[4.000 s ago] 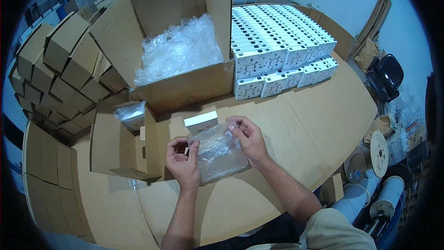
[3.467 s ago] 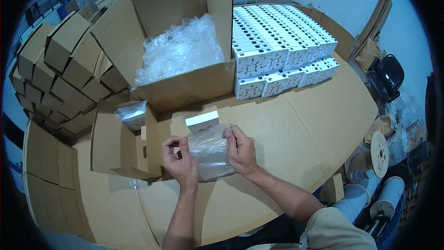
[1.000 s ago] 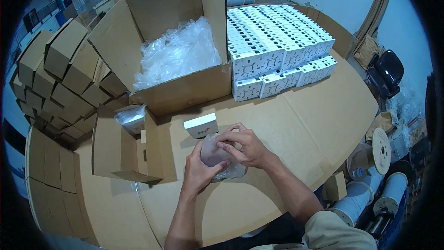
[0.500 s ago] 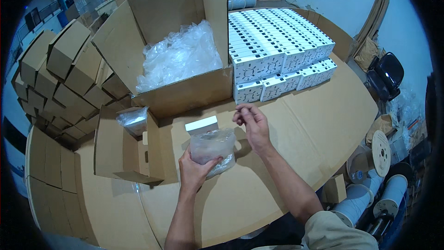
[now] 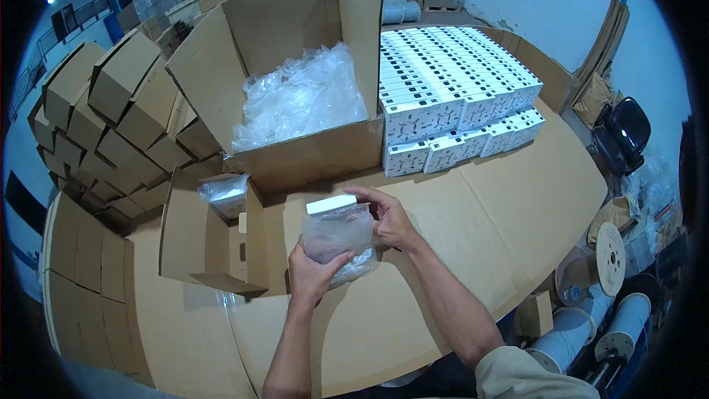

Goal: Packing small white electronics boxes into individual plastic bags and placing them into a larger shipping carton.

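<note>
**Both hands on the clear bag, in front of the big carton**

I take the big open carton as my landmark. Nearest to me, in front of it on the cardboard-covered table, my left hand grips the clear plastic bag from below, fingers closed on its lower part. My right hand holds the bag's right side, fingers curled at its top edge. A small white box sits at the bag's top; I cannot tell if it is inside the bag or just behind. To the left-front of the carton stands a small open carton with a plastic bundle at its rim. Inside the big carton lie many crumpled clear bags. Right of it are rows of white boxes. Left of it, folded brown cartons are stacked.
</note>
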`<state>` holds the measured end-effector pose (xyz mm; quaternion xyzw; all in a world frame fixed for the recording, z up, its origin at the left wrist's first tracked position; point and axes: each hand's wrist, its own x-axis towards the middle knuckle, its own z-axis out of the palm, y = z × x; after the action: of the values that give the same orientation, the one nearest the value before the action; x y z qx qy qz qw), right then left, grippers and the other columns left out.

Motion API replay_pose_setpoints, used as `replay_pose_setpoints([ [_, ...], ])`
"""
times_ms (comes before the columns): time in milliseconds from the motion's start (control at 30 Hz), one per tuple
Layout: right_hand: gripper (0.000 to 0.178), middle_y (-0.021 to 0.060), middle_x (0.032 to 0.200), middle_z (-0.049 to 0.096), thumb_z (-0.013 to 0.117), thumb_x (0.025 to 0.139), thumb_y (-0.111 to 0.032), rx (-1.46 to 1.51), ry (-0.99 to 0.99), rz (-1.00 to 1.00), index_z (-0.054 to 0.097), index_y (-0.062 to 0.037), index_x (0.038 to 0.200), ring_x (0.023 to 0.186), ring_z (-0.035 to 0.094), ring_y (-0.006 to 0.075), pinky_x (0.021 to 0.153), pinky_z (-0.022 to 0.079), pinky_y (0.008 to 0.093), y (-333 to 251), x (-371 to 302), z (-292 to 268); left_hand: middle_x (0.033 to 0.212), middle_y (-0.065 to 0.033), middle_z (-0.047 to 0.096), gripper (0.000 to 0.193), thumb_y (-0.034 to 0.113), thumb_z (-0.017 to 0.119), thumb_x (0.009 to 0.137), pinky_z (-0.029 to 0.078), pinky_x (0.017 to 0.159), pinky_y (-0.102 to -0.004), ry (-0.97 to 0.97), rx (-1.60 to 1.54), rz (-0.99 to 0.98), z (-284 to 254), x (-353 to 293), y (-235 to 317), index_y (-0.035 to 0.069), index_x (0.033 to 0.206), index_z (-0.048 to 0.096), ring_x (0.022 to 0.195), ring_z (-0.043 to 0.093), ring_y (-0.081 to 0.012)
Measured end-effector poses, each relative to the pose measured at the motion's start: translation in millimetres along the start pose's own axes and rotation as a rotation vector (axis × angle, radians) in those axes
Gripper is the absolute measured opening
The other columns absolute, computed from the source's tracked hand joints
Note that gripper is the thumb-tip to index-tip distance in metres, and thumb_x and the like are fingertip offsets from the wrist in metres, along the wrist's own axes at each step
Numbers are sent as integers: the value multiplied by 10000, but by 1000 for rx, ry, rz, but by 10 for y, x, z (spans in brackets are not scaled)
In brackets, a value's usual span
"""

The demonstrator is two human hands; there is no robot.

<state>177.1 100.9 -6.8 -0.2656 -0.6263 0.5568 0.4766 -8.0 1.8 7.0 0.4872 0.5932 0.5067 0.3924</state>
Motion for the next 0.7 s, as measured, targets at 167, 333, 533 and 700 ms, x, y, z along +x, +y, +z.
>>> replay_pose_setpoints([
  [167,496,76,1181,656,692,900,31,-23,86,-26,589,-53,1378,1048,639,135,882,553,284,1,20,-13,1091,-145,726,630,215,958,654,555,911,-377,-11,7,-20,16,0,76,-11,1153,648,1008,697,-230],
  [333,485,80,1125,639,700,891,61,17,303,-123,541,-37,1339,1025,650,148,847,586,287,-176,35,-46,1089,-133,732,621,194,948,668,556,914,-372,-37,-5,-6,-6,-1,94,-2,1177,649,1007,701,-226],
  [533,414,103,1123,567,678,907,81,122,467,-210,438,-38,1222,1041,659,195,871,616,331,-406,-44,2,1092,-126,737,622,176,942,675,558,915,-369,-85,9,-21,-8,11,32,10,1198,650,1005,708,-217],
  [700,366,87,1088,567,688,918,48,250,454,-137,449,-41,1180,1030,644,169,866,595,306,-461,-104,53,1097,-127,737,608,156,932,688,560,916,-369,-90,13,-13,-11,9,13,7,1204,648,1007,708,-215],
])
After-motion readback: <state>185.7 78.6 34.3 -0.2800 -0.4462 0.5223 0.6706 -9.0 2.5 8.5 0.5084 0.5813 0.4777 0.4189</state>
